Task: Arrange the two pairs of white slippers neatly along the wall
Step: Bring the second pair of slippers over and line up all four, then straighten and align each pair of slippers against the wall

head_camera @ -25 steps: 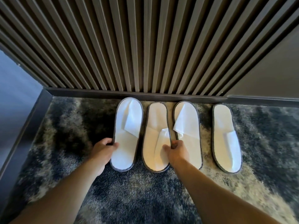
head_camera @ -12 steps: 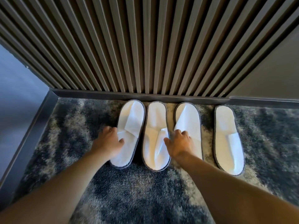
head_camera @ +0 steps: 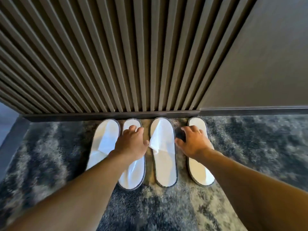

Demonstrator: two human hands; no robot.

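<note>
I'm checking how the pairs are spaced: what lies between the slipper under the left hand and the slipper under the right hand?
One more white slipper, lying toe to the wall, with strips of bare carpet on either side, as the head view shows.

One head-worn camera looks steeply down and forward from close above the carpet [head_camera: 166, 210], facing the slatted wall [head_camera: 116, 55] just beyond it

The slippers [head_camera: 164, 152] under my hands look like matt white cloth edged in dark trim. They lie on a shaggy, rough grey carpet [head_camera: 250, 147]. The ribbed wall panel [head_camera: 116, 55] looks like matt brown wood.
</note>
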